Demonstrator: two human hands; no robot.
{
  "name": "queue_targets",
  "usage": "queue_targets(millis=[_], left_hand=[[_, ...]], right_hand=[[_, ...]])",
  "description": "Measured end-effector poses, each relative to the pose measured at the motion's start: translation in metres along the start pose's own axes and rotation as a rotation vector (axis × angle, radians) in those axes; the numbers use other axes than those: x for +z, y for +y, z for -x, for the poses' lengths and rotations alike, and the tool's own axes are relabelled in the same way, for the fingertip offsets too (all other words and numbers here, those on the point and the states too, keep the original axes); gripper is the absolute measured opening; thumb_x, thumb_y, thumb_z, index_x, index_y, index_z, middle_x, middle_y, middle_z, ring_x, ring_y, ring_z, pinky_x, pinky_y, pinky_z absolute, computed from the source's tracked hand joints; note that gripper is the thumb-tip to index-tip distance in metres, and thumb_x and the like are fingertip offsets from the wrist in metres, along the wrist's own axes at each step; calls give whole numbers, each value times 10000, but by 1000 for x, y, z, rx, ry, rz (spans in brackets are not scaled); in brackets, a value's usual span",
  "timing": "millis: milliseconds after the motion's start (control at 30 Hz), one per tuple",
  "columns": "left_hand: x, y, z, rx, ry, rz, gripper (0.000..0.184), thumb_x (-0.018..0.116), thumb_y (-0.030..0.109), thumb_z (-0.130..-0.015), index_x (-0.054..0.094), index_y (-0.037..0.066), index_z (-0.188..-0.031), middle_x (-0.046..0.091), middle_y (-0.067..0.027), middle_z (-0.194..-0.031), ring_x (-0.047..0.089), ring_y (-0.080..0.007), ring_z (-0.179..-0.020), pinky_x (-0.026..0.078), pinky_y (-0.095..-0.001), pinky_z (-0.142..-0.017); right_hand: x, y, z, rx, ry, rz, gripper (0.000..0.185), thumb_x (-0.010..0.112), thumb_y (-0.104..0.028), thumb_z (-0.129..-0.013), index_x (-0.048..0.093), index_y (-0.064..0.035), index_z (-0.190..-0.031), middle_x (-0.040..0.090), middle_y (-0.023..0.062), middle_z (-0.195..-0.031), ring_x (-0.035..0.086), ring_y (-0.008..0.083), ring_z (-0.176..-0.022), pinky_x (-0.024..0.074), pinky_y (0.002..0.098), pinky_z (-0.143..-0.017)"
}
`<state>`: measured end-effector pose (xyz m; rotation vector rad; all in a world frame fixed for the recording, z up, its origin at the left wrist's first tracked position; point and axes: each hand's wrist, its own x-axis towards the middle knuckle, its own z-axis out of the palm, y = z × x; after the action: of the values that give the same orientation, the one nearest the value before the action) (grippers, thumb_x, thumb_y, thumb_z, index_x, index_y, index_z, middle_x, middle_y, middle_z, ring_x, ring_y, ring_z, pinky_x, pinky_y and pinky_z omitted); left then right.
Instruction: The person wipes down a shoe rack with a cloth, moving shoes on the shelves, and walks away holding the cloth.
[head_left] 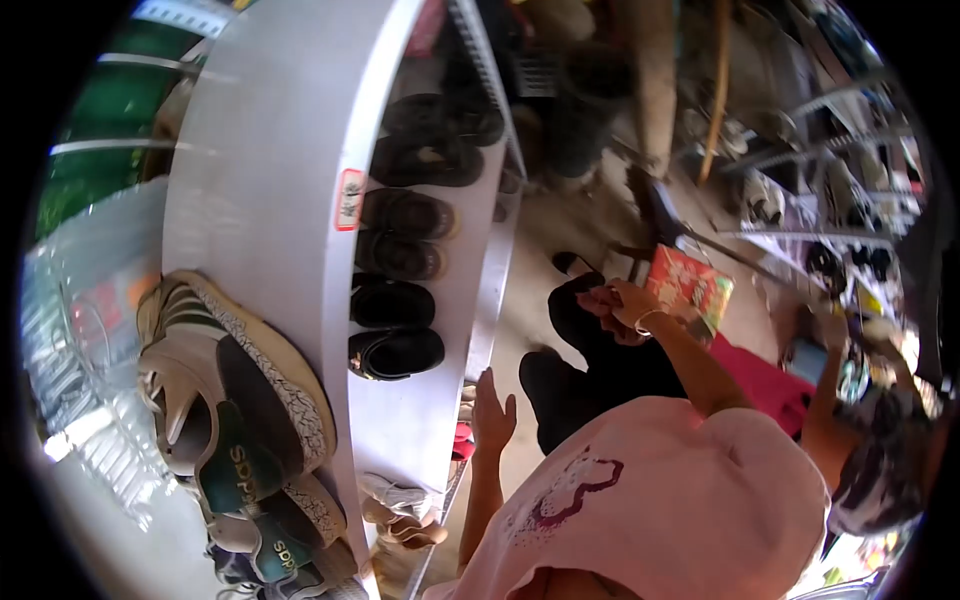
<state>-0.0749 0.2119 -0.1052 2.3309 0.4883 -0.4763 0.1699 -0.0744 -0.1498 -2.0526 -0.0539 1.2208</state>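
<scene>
My left hand (492, 412) is raised beside the shoe shelf, fingers extended and apart, holding nothing. Close to it, a pair of black shoes (397, 352) stands on the white shelf (400, 415). My right hand (625, 305), with a band at the wrist, is over my dark-trousered legs (600, 370). Its fingers are curled around something brownish-pink that I cannot make out. Just beyond that hand is a red printed box or packet (690, 285).
Large grey-and-green sneakers (240, 400) stand at the left, by a white panel (265, 150) with a small red-edged label (348, 200). Brown shoes (408, 232) fill another part of the shelf. Shoe racks (820, 235) line the right, where another person (870, 450) is partly visible.
</scene>
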Motion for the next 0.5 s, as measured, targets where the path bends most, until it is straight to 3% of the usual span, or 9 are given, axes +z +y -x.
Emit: queue_targets(millis=[67, 133, 200, 267, 300, 367, 433, 500], left_hand=[[-3, 12, 10, 21, -113, 11, 683, 619, 177, -910, 307, -17, -1486, 425, -262, -1446, 453, -418, -1317, 414, -453, -1066], [-14, 28, 14, 26, -341, 76, 650, 617, 180, -912, 343, 15, -1478, 480, -220, -1416, 527, -391, -1247, 455, -445, -1017], [12, -4, 14, 230, -282, -51, 561, 604, 178, -917, 424, 41, -1430, 578, -200, -1288, 594, -364, -1140, 488, -442, -948], [34, -21, 8, 227, -385, -119, 497, 604, 191, -917, 470, 47, -1374, 593, -200, -1247, 593, -373, -1123, 490, -450, -938], [47, -23, 6, 250, -404, -126, 438, 608, 205, -916, 505, 48, -1312, 610, -196, -1215, 595, -381, -1108, 493, -458, -923], [89, -34, -3, 317, -425, -131, 404, 607, 208, -922, 524, 41, -1281, 640, -195, -1155, 617, -373, -1069, 504, -457, -901], [134, -27, -10, 226, -494, 35, 377, 613, 202, -933, 545, 28, -1260, 669, -181, -1109, 653, -331, -1031, 524, -422, -873], [179, -21, -17, 145, -569, 214, 383, 622, 200, -948, 543, 22, -1278, 679, -169, -1112, 671, -274, -1021, 533, -374, -865]], right_hand=[[27, 80, 26, 142, 279, 190, 455, 618, -125, -790, 535, -75, -1235, 676, 213, -1075, 651, 361, -1049, 511, 434, -870], [48, 127, 74, 307, 300, 90, 495, 641, -124, -769, 524, -75, -1247, 671, 216, -1079, 650, 351, -1054, 512, 425, -884], [67, 173, 110, 449, 326, 5, 535, 664, -124, -748, 513, -75, -1259, 667, 219, -1083, 648, 341, -1059, 514, 417, -899], [99, 219, 151, 533, 427, -196, 499, 659, -282, -843, 534, -38, -1260, 684, 210, -1097, 666, 289, -1058, 522, 402, -899], [128, 290, 156, 476, 440, -259, 536, 694, -231, -824, 505, -48, -1292, 668, 218, -1150, 653, 272, -1093, 526, 386, -909], [150, 335, 172, 508, 480, -377, 554, 700, -183, -818, 487, -52, -1313, 664, 213, -1163, 650, 269, -1094, 526, 376, -916], [151, 347, 185, 545, 524, -482, 621, 700, -72, -805, 438, -66, -1368, 647, 206, -1207, 638, 264, -1107, 523, 352, -933], [146, 359, 185, 520, 555, -620, 617, 677, -57, -816, 432, -75, -1382, 630, 196, -1235, 622, 266, -1135, 514, 364, -949]])
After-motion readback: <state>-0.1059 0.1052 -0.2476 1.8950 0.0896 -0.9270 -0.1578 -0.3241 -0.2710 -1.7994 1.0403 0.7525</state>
